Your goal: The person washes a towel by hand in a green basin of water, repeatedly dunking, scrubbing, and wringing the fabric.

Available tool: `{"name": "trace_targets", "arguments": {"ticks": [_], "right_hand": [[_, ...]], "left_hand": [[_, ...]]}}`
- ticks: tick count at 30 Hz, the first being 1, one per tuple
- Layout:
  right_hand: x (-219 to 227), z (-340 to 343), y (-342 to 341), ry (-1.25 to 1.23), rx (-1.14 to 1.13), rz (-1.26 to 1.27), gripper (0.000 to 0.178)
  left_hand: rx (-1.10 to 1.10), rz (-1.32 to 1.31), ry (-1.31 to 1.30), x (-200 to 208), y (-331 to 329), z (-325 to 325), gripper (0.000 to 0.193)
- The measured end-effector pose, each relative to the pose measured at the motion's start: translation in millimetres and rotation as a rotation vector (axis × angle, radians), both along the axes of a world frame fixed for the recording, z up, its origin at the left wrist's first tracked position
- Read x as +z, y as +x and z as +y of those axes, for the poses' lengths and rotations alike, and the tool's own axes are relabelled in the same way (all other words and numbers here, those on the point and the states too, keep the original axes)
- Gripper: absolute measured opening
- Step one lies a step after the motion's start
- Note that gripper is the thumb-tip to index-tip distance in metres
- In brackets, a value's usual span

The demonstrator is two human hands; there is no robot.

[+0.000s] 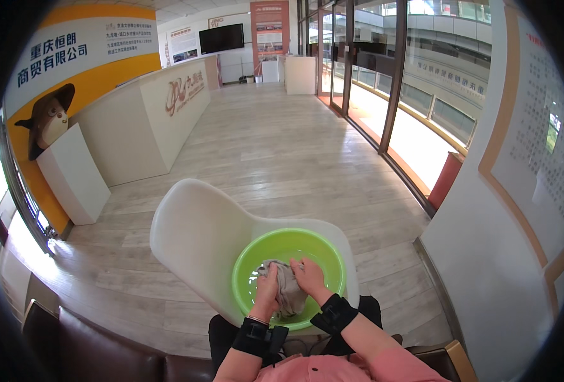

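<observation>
A wet-looking grey cloth [289, 290] hangs between my two hands over a bright green basin [242, 251] of water. My left hand [268, 291] grips the cloth's left side, and my right hand [308, 277] pinches its upper right edge. The lower folds of the cloth reach down to the water. Both wrists wear black straps, and the basin rests on the seat of a white moulded chair [196, 229].
My legs are close against the chair's near side. Behind me is a brown leather sofa [113, 344]. A white counter [148, 121] and a plinth with a mascot figure [51, 121] stand at left; glass doors [364, 76] and a white wall panel [485, 235] line the right.
</observation>
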State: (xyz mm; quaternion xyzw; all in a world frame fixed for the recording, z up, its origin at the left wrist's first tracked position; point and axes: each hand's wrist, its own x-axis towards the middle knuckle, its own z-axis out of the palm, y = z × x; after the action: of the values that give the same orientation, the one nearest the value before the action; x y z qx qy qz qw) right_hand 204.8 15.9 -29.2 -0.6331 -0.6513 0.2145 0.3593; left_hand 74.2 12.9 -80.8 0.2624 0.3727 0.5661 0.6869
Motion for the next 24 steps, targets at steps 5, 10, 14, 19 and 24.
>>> {"name": "trace_targets", "arguments": {"ticks": [5, 10, 14, 19, 24], "right_hand": [[12.0, -16.5, -4.7, -0.120, 0.269, 0.398, 0.031], [-0.6, -24.7, -2.0, 0.615, 0.106, -0.725, 0.030], [2.1, -7.4, -11.5, 0.120, 0.049, 0.069, 0.034], [14.9, -36.5, -41.1, 0.395, 0.082, -0.316, 0.027], [12.4, -18.3, -31.9, 0.069, 0.195, -0.318, 0.032]], "left_hand": [[-0.066, 0.173, 0.099, 20.1, -7.7, -7.7, 0.039], [-0.325, 0.315, 0.374, 8.7, -3.4, -12.1, 0.044], [-0.403, 0.409, 0.488, -15.2, -8.0, -9.9, 0.049], [-0.441, 0.485, 0.552, -9.3, -4.8, -10.1, 0.046], [-0.369, 0.556, 0.555, -10.7, -2.7, -14.3, 0.044]]}}
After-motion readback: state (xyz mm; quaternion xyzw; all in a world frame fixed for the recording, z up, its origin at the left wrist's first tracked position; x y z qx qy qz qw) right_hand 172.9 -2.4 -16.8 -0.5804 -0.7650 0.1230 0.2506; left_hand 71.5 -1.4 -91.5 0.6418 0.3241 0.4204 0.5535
